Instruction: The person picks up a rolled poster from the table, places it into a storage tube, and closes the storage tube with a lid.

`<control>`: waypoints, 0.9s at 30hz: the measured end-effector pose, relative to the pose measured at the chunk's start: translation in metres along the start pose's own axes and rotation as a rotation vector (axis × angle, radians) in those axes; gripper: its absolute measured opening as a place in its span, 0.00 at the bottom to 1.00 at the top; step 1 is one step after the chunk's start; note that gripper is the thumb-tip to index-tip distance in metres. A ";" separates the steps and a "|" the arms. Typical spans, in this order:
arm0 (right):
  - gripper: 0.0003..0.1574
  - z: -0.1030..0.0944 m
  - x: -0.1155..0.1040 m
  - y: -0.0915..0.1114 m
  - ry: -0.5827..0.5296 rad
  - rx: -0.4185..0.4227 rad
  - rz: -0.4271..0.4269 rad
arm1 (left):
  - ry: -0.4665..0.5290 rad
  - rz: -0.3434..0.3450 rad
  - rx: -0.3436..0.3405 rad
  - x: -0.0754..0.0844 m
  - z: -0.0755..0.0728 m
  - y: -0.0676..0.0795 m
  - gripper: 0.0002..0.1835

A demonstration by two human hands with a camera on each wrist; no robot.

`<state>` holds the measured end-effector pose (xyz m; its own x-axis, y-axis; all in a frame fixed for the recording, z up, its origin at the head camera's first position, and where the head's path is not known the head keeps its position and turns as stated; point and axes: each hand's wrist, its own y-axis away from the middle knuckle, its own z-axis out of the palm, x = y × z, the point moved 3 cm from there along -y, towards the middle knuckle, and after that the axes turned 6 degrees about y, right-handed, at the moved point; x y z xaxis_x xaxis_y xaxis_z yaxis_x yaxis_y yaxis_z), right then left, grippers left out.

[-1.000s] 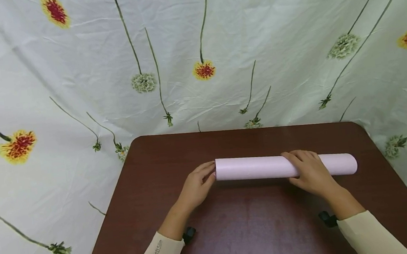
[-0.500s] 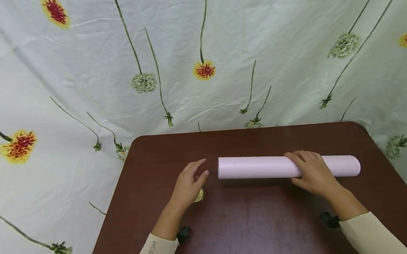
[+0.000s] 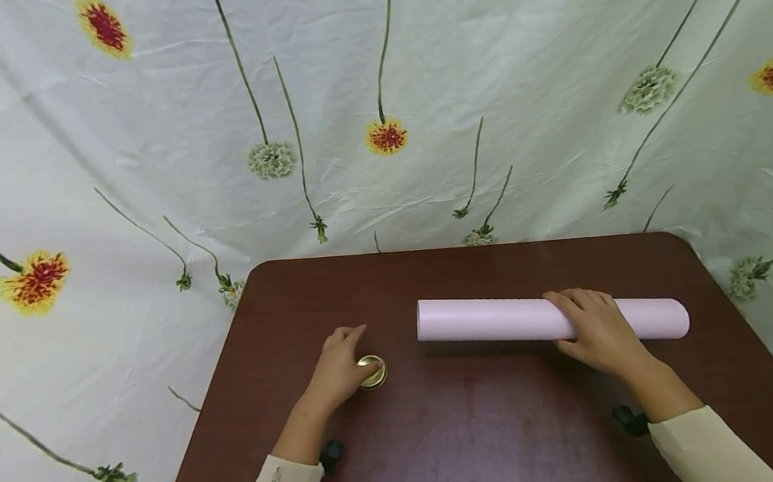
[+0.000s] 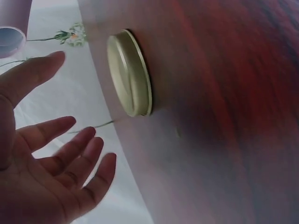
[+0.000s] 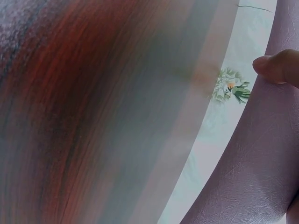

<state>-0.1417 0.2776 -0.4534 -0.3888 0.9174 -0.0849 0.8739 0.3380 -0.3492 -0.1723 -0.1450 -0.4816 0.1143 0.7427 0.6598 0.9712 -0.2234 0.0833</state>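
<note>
A pale pink roll (image 3: 490, 320), long and smooth, lies crosswise over the far part of the table. My right hand (image 3: 594, 329) grips it right of its middle, thumb on the near side and fingers over the top. In the right wrist view the thumb presses on the roll's finely creased surface (image 5: 247, 154). A hollow end of the roll (image 4: 10, 41) shows in the left wrist view. Low over the table, my left hand (image 3: 335, 372) has its fingers spread and loosely bent, holding nothing. Beside its thumb sits a round gold lid (image 4: 128, 74), apart from the fingers.
The dark red-brown table (image 3: 478, 435) has rounded far corners. Behind it hangs a pale cloth (image 3: 515, 47) printed with flowers, reaching down past the table's sides. A small dark device (image 3: 331, 455) is at the left wrist, another (image 3: 630, 421) at the right.
My left hand has left the roll's left end and moved left and nearer, bringing the gold lid into sight. The roll, still gripped by my right hand, has shifted slightly right.
</note>
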 end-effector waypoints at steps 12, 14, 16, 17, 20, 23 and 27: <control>0.52 0.000 0.001 0.002 -0.003 -0.009 0.004 | -0.051 -0.068 -0.084 -0.018 0.010 0.000 0.43; 0.52 0.000 0.000 0.002 -0.004 -0.007 0.003 | -0.044 -0.065 -0.094 -0.020 0.012 0.000 0.43; 0.52 0.000 0.000 0.002 -0.005 -0.005 0.002 | -0.038 -0.068 -0.105 -0.020 0.013 0.000 0.43; 0.52 0.000 0.000 0.002 -0.006 -0.004 0.002 | -0.035 -0.068 -0.108 -0.020 0.014 0.001 0.44; 0.52 0.000 0.000 0.002 -0.004 -0.001 -0.002 | -0.036 -0.061 -0.115 -0.020 0.015 0.002 0.44; 0.52 0.001 0.000 0.002 0.000 0.000 -0.004 | -0.039 -0.047 -0.118 -0.019 0.016 0.003 0.43; 0.52 0.001 0.000 0.002 0.002 0.002 -0.002 | -0.048 -0.027 -0.116 -0.018 0.016 0.004 0.43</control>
<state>-0.1399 0.2780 -0.4547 -0.3902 0.9170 -0.0821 0.8725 0.3399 -0.3510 -0.1674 -0.1492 -0.5048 0.1007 0.7784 0.6197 0.9437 -0.2720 0.1884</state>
